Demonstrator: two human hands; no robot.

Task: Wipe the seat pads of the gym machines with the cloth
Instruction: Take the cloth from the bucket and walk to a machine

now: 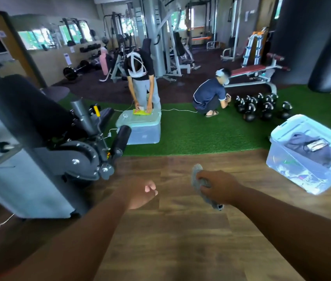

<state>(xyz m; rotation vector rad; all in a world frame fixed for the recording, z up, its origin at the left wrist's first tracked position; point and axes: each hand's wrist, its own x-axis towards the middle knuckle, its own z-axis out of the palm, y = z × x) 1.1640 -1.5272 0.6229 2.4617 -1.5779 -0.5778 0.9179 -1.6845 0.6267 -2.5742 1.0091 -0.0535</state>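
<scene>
Two hands (140, 191), one cloth (198, 175), two bins (140, 130), two people (142, 78)

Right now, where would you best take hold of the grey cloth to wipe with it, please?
Judging by its pose, regrip the grey cloth at its bunched middle, from above. The right hand grips it crumpled, ends sticking out above and below; spreading it under a flat palm would likely wipe better.

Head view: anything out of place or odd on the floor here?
Nothing is spilled or broken. A white cable trails loose across the green turf, and an open plastic bin sits tilted on the wood floor. The right hand holds the cloth; the left hand is empty.
</scene>
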